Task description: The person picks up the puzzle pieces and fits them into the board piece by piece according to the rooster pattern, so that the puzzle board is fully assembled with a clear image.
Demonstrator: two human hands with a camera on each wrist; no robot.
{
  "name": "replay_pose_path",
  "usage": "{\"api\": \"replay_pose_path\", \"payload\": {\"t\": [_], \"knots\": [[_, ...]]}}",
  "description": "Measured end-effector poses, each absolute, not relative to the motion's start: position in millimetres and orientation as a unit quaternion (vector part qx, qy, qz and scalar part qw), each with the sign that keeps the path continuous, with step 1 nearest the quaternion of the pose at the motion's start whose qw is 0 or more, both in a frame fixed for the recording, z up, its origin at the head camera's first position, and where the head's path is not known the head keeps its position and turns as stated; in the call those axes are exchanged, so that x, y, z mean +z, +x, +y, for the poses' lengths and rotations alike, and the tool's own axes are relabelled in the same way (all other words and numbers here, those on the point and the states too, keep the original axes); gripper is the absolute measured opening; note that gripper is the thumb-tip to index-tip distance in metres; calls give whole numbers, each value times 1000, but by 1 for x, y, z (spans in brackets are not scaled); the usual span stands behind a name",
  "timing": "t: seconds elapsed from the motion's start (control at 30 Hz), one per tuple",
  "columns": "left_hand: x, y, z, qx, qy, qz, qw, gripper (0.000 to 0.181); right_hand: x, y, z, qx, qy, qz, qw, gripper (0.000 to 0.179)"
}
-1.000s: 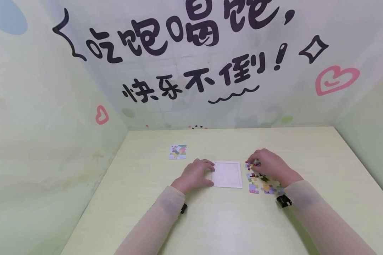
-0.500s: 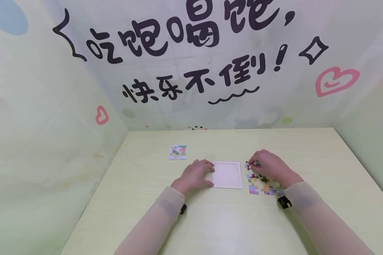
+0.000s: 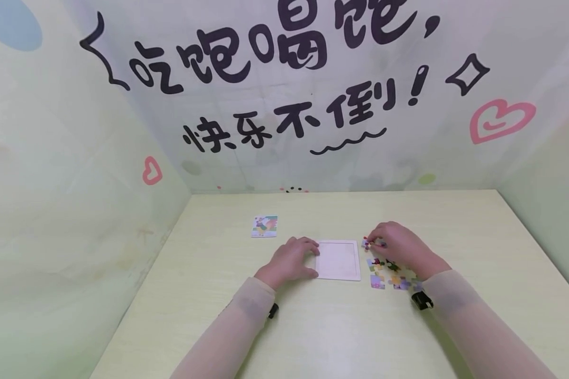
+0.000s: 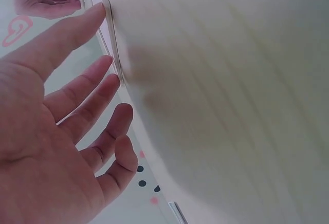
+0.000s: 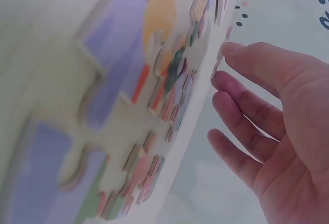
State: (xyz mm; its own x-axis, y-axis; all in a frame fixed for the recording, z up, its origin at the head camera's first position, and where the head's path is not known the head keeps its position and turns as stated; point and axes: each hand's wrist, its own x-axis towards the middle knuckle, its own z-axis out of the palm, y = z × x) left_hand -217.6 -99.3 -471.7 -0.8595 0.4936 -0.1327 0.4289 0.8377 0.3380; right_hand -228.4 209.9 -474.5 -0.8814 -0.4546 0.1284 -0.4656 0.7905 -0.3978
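A shallow white puzzle tray (image 3: 337, 260) lies mid-table with its bare inside facing up. My left hand (image 3: 289, 260) rests at its left side, thumb and fingers spread apart. In the left wrist view, the thumb tip and two fingertips touch the tray's edge (image 4: 109, 8). To the right of the tray, my right hand (image 3: 403, 248) pinches a small colourful jigsaw piece (image 3: 365, 243) between thumb and index finger. The right wrist view shows that piece (image 5: 220, 62) nearly edge-on. Several loose jigsaw pieces (image 3: 378, 282) lie below the right hand, partly hidden by it.
A small square picture card (image 3: 264, 226) with a cartoon animal lies at the back left of the table (image 3: 322, 331). Printed cloth walls (image 3: 284, 168) with black lettering close off the back and both sides.
The right hand's jigsaw piece has shifted slightly left and up, nearer the tray's right edge. My left hand and the tray have stayed put.
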Motion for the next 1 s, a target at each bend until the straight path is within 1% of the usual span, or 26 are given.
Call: {"api": "replay_pose_path", "payload": {"t": [0.23,0.37,0.5,1.0], "knots": [[-470,-218,-99,143,248,953,101,47,-472,-227,202,214,251,-944,4,11],[-469,-218,-99,146,248,952,101,47,-471,-225,198,217,265,-939,8,10],[-469,-218,-99,151,246,952,104,47,-471,-225,195,220,274,-936,14,11],[-470,-218,-97,143,241,954,102,46,-476,-230,170,204,298,-932,2,11]]}}
